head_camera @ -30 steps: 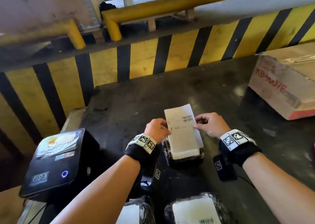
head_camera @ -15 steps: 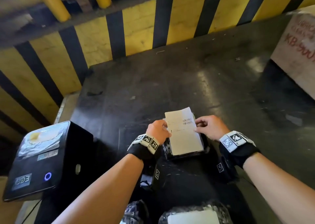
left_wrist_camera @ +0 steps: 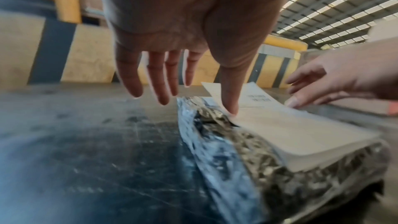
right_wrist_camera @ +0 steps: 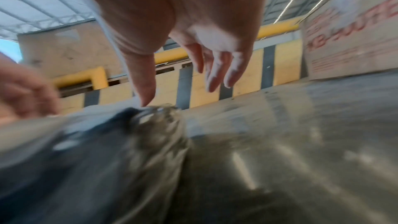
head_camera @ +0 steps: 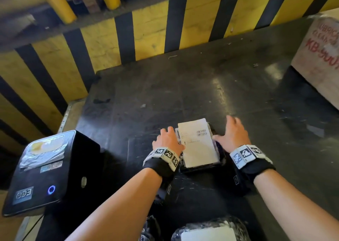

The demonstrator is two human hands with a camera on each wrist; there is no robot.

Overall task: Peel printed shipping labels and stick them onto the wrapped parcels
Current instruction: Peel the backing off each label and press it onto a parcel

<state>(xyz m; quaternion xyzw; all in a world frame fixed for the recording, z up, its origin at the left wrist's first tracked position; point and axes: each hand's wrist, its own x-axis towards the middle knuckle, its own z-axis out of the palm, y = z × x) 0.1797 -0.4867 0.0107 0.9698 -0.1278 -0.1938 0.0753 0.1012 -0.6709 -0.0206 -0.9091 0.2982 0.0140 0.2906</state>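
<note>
A white shipping label (head_camera: 197, 142) with a small barcode lies on a dark parcel wrapped in clear film (head_camera: 201, 167) on the black table. Its far end still curls up a little (left_wrist_camera: 254, 94). My left hand (head_camera: 168, 139) is at the parcel's left edge, fingers spread straight, thumb tip pressing the label's left edge (left_wrist_camera: 231, 108). My right hand (head_camera: 232, 132) is at the parcel's right edge, fingers spread, thumb down on the wrap (right_wrist_camera: 146, 98). Neither hand holds anything.
A black label printer (head_camera: 49, 171) stands at the left front. Two more wrapped parcels (head_camera: 207, 231) lie at the near edge, one with a label. A cardboard box with red writing (head_camera: 319, 57) stands at the far right. A yellow-black striped barrier (head_camera: 146, 37) backs the table.
Both hands pinched the label's sides and lowered it onto the parcel. Now they have let go, fingers spread, and the label lies on the wrap.
</note>
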